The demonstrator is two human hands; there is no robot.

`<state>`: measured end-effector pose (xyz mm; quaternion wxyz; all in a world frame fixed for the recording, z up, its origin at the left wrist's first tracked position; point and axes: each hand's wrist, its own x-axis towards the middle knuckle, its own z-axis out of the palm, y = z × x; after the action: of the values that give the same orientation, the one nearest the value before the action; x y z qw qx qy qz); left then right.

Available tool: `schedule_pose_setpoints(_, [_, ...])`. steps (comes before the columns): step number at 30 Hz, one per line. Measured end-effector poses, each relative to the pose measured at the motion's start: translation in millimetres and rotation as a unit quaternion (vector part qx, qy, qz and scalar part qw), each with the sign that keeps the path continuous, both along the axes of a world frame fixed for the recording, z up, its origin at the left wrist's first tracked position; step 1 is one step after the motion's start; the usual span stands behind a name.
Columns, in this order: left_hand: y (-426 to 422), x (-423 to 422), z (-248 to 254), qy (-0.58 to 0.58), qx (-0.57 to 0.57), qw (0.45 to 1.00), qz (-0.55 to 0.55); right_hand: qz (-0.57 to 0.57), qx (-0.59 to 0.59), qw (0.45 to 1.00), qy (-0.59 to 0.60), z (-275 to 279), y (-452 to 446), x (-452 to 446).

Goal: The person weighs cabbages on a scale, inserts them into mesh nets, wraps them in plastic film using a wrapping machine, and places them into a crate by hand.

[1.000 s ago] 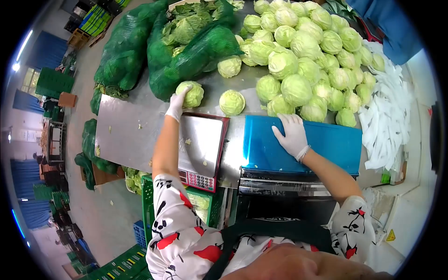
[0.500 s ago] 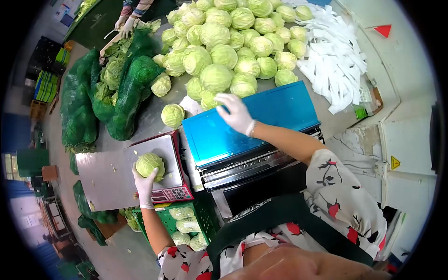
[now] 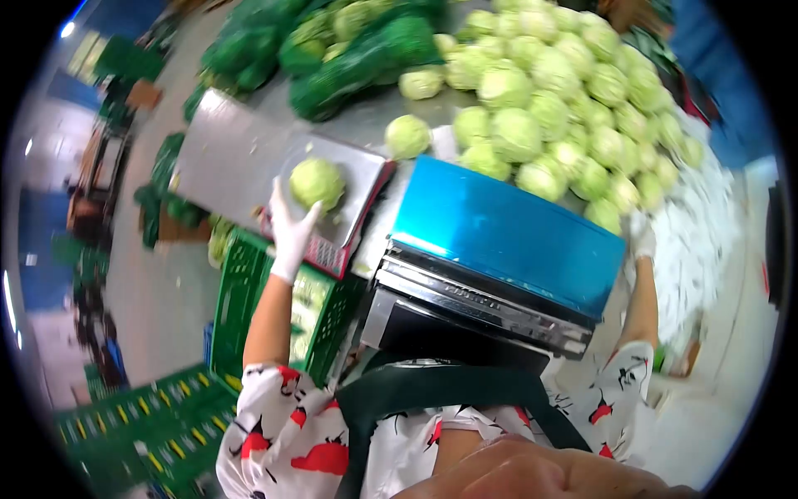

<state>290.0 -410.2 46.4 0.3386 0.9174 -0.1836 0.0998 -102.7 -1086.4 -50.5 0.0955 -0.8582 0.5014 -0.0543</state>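
Bright, hazy light glares off the blue lid; motion blur softens everything, and the edges bend into black.

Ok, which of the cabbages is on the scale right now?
The lone cabbage by the left hand. Only it rests on the metal plate of the scale; the nearest loose one sits off it, beyond the red edge.

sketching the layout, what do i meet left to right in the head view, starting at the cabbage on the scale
Cabbage on the scale → blue lid → right hand → white strips
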Motion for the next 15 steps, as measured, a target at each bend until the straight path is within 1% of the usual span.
schedule_pose_setpoints(1, [1.1,-10.2,1.8,-0.02,0.02,0.999,0.015,0.058,-0.007,0.993,0.105,4.6,3.1,4.3])
schedule_pose_setpoints(2, [-1.3,-22.8,10.8,-0.015,0.058,0.998,0.029,0.076,-0.023,0.988,0.136,-2.8,1.0,2.3])
schedule_pose_setpoints(3, [0.1,-31.8,13.3,-0.026,0.054,0.998,0.01,0.094,-0.04,0.981,0.167,-10.8,-1.7,0.3])
schedule_pose_setpoints(4, [1.8,-39.8,14.6,-0.037,0.046,0.998,-0.013,0.077,-0.065,0.987,0.127,-34.1,-25.7,-10.1])
schedule_pose_setpoints(6, [1.7,-55.4,22.7,0.003,0.043,0.999,-0.031,0.11,-0.116,0.984,0.077,-40.9,-71.7,-28.3])
schedule_pose_setpoints(7, [-0.7,-63.3,23.2,-0.001,0.013,0.999,-0.035,0.009,-0.172,0.985,0.004,-22.0,-74.0,-27.1])
schedule_pose_setpoints(8, [-6.5,-72.0,28.3,-0.007,-0.013,0.999,-0.042,-0.09,-0.223,0.968,-0.07,10.3,-78.1,-24.4])
schedule_pose_setpoints(9, [-13.0,-78.9,34.1,0.002,-0.041,0.997,-0.059,-0.075,-0.23,0.951,-0.192,57.0,-72.6,-25.3])
schedule_pose_setpoints(10, [-19.9,-85.9,39.9,0.01,-0.069,0.994,-0.08,-0.046,-0.238,0.92,-0.308,114.8,-55.6,-19.5])
schedule_pose_setpoints(11, [-29.2,-94.1,46.9,0.039,-0.101,0.99,-0.088,-0.06,-0.165,0.892,-0.416,177.9,5.0,5.1])
schedule_pose_setpoints(12, [-39.8,-100.2,51.2,0.066,-0.135,0.984,-0.098,-0.076,-0.1,0.843,-0.523,241.5,66.3,30.3])
schedule_pose_setpoints(13, [-48.9,-104.3,51.5,0.081,-0.18,0.971,-0.136,-0.048,-0.01,0.838,-0.543,242.7,73.8,35.2])
schedule_pose_setpoints(14, [-57.2,-108.0,45.8,0.125,-0.237,0.949,-0.166,-0.028,0.08,0.827,-0.555,243.8,81.4,40.0])
schedule_pose_setpoints(15, [-69.7,-118.0,61.9,0.15,-0.253,0.938,-0.183,-0.001,0.169,0.81,-0.561,236.5,90.9,45.4])
